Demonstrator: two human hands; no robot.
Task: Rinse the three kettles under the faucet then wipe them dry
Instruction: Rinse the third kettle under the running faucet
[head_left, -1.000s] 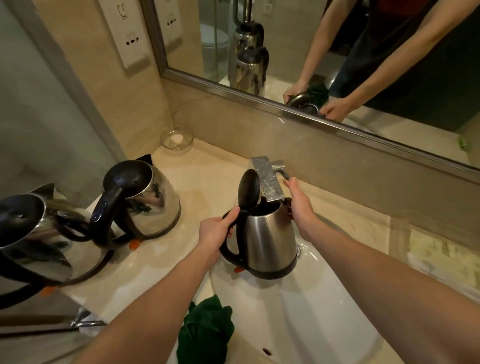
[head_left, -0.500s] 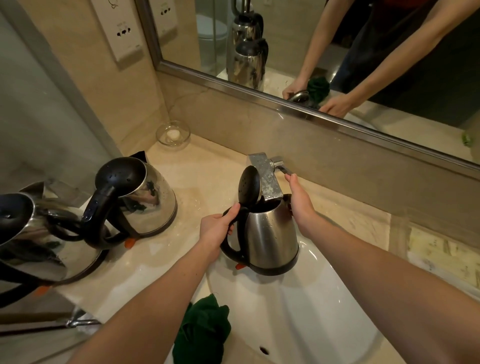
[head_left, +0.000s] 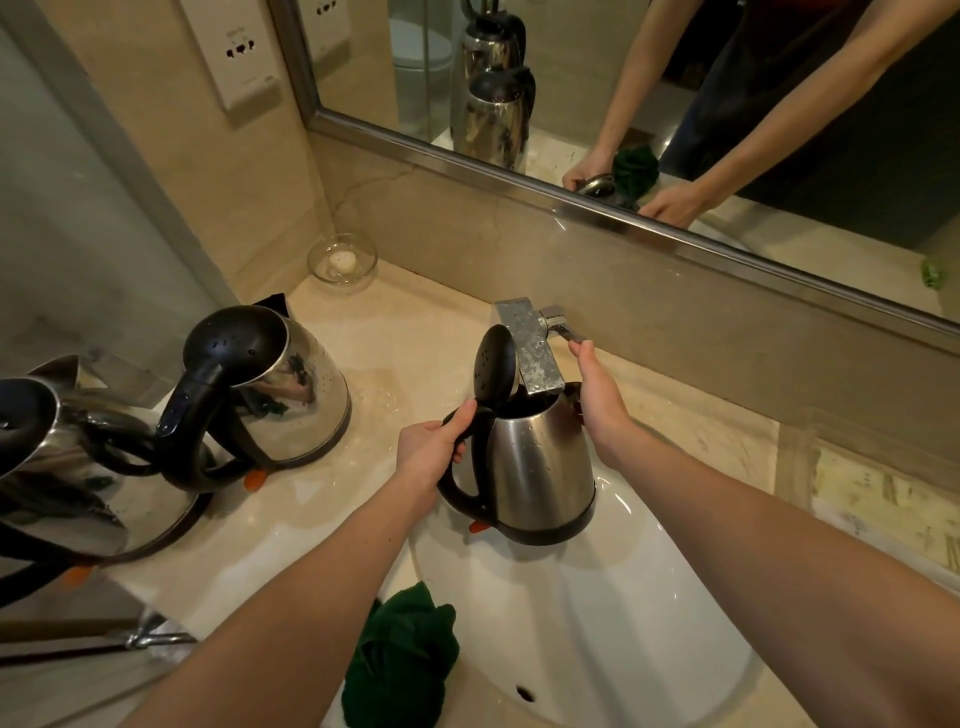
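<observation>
The kettle (head_left: 540, 467) in hand hangs upright over the back of the sink (head_left: 649, 639), lid flipped up, its open mouth right under the end of the faucet (head_left: 527, 348). The left grip (head_left: 431, 452) is wrapped round the kettle's black handle and carries the weight. The right grip (head_left: 597, 395) holds nothing: its fingers stretch out so the tips touch the end of the faucet lever (head_left: 563, 328). No stream of water can be made out, though droplets sit on the steel wall.

This looks like the rinsing step for this kettle, with the hand at the tap either starting or stopping the flow. The next move probably calls for working the lever, swirling the water and tipping the kettle out into the sink, before reaching for the green cloth (head_left: 400, 660) bunched on the sink's front-left rim.

Two more kettles stand on the left end of the counter (head_left: 415, 338): the second kettle (head_left: 296, 400) near the sink, the third kettle (head_left: 78, 467) at the far left edge, both lids closed. Whether they have been rinsed cannot be told for sure. A small glass dish (head_left: 343, 260) sits in the counter's back-left corner. The counter is pale polished stone, a mirror (head_left: 675, 78) runs along the back wall, and a wall socket (head_left: 239, 52) is mounted on the left.
</observation>
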